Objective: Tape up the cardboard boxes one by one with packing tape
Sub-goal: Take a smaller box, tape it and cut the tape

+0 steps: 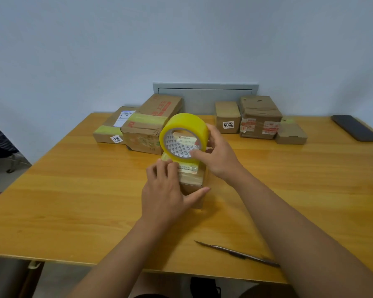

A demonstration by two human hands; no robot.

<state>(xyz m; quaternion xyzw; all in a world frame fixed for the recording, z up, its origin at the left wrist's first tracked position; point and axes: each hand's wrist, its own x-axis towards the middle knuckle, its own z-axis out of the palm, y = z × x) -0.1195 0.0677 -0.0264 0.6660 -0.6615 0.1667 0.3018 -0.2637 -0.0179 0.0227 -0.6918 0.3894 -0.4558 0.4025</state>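
A small cardboard box [193, 181] stands in the middle of the wooden table [73, 190]. My left hand [166, 190] lies over its near left side, fingers pressing a yellow tape strip onto the top and thumb stretched along the front. My right hand [218, 155] grips a big roll of yellow packing tape [184, 134] held upright just above the box's far edge, with the thumb inside the core. The tape runs from the roll down onto the box.
Two taped boxes [146, 130] lie at the back left, three more boxes [260, 117] at the back right. A dark phone [355, 127] lies at the far right. A metal knife [237, 253] rests near the front edge.
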